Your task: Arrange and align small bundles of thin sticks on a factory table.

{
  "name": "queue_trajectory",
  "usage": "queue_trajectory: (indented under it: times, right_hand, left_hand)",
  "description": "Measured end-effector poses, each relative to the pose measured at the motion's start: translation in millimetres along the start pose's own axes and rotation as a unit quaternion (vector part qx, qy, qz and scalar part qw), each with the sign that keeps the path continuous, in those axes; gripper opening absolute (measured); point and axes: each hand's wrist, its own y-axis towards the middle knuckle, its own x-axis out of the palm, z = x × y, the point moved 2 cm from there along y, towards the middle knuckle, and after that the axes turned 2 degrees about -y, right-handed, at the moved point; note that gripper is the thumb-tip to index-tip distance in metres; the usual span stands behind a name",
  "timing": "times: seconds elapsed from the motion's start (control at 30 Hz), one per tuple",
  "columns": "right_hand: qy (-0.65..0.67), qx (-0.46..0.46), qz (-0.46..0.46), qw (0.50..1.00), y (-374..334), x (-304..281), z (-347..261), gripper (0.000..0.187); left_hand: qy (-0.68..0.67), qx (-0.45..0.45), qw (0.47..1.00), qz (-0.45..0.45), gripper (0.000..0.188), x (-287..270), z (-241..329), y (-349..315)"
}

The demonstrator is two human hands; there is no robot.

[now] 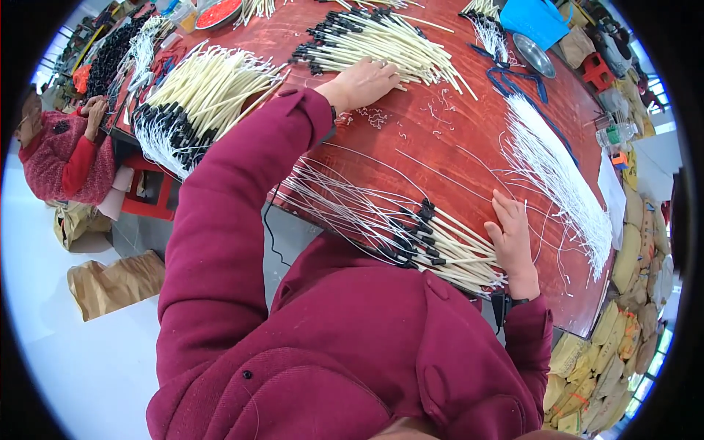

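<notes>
- Co-worker in red: seated well to the left of both hands.
- Left-hand pile: cream rods with black sleeves and white cords, left of the left hand.
- Left hand: laid palm-down, fingers bent over the rods; whether they grip one cannot be told.
- Far pile: similar rods beneath and beyond the left hand, black ends leftward. Each rod is probably light, fairly stiff and smooth enough to roll; the bare cream shaft should offer the surest hold.
- Near bundle: rods just left of the right hand, black sleeves and trailing cords pointing away from it. The cords look limp and apt to tangle.
- Right hand: fingers extended and parted, nothing visibly grasped, beside the rods' cream ends.
- White cords: a long, loose sheaf right of the right hand, presumably soft and light.
</notes>
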Motion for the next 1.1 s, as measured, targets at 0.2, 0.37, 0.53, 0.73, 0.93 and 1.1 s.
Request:
queue_trajectory:
  times: [0.2, 0.37, 0.53, 0.73, 0.93, 1.1]
  right_hand:
    - [0.015, -0.002, 0.018, 1.000, 1.6, 5.2, 4.2, 0.049]
    - [0.021, -0.010, 0.020, 1.000, 4.0, 4.9, 8.4, 0.050]
    - [0.013, -0.010, 0.026, 1.000, 3.2, 1.8, 4.5, 0.052]
    - [0.020, 0.005, 0.016, 1.000, 1.4, 2.8, 1.8, 0.054]
    - [-0.001, -0.021, 0.048, 0.999, 2.7, 4.9, 2.8, 0.059]
    - [0.006, -0.011, 0.052, 0.999, 3.5, 3.9, 0.7, 0.060]
  left_hand:
    - [-0.211, -0.072, 0.973, 0.062, 0.019, -25.2, 18.4, -13.9]
    - [-0.346, -0.102, 0.932, 0.038, 0.017, -58.2, 51.3, -68.4]
    - [-0.384, -0.130, 0.914, 0.007, 0.019, -51.0, 60.2, -84.0]
    - [-0.389, -0.129, 0.912, 0.001, 0.017, -50.6, 67.2, -80.3]
    - [-0.402, -0.159, 0.902, -0.010, 0.014, -58.4, 68.0, -73.1]
    - [-0.419, -0.136, 0.897, -0.026, 0.016, -58.3, 64.3, -72.7]
